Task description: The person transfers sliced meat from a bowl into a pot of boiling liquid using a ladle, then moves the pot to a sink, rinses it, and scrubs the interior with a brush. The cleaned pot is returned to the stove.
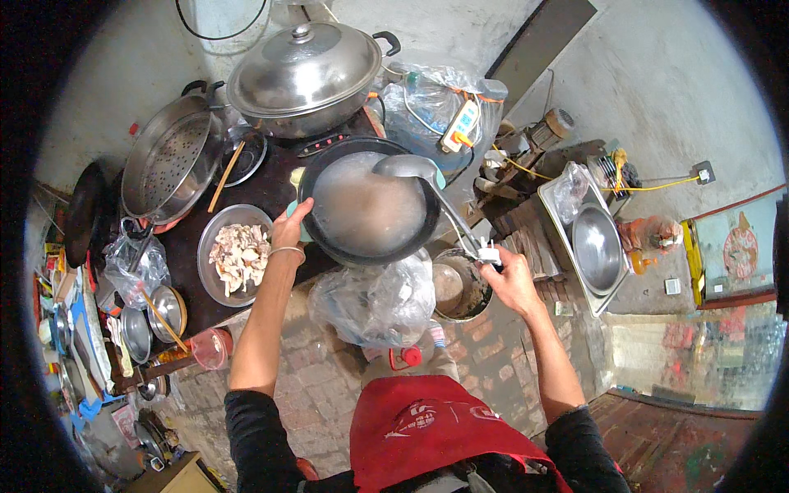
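My left hand [288,229] grips the teal-covered side handle of a dark pot [327,249]. Cloudy, pale liquid [370,206] fills much of the pot. A metal ladle [404,165] lies across the pot's right rim, its bowl over the liquid. My right hand [511,277] is closed at the far end of the ladle's handle, together with a white piece [489,252] that looks like a power plug on a cord. Beside my left wrist, a metal bowl [206,280] holds pale torn pieces of food [237,256], perhaps mushrooms.
A large lidded wok [302,77] stands behind the pot. A steamer pan [169,160] leans at left, near chopsticks [225,179]. A power strip [461,126] hangs on plastic-wrapped bottles. Below the pot are a plastic bag [376,302] and a bucket [471,308]; a sink [607,302] is at right.
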`<move>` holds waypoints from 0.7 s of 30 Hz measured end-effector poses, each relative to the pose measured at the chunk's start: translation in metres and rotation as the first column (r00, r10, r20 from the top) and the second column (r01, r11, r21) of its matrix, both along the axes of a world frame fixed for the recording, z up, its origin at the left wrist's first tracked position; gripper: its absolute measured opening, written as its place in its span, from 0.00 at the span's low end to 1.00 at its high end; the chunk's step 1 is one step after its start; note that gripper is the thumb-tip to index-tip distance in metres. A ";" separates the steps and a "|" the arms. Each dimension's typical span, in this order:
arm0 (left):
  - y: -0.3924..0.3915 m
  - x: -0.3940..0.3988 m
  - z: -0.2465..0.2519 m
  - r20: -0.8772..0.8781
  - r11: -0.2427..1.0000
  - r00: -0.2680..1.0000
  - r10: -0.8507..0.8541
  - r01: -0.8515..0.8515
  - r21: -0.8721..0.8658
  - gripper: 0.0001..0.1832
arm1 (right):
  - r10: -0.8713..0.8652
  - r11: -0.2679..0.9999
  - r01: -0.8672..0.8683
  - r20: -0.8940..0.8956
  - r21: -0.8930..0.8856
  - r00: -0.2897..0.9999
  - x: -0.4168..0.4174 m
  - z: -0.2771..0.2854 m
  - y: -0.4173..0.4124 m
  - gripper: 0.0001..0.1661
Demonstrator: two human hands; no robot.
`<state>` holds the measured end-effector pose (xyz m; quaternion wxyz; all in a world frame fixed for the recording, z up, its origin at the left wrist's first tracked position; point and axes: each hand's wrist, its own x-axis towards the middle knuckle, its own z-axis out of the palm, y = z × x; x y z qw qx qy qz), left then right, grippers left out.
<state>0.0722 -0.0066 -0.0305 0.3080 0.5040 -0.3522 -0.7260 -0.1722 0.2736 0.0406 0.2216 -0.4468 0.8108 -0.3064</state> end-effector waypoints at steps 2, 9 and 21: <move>0.012 -0.005 0.005 0.042 0.999 0.999 -0.023 0.022 0.023 0.18 | -0.036 0.999 0.036 0.035 0.008 0.999 -0.005 0.010 0.012 0.13; 0.076 -0.037 -0.001 0.036 0.992 0.999 0.039 -0.043 0.120 0.21 | -0.047 0.996 0.050 0.042 -0.077 0.998 -0.044 0.033 0.068 0.12; 0.269 -0.113 0.005 -0.154 0.956 0.977 0.150 -0.103 0.274 0.22 | -0.069 0.998 0.069 0.166 0.009 0.984 -0.132 0.067 0.222 0.10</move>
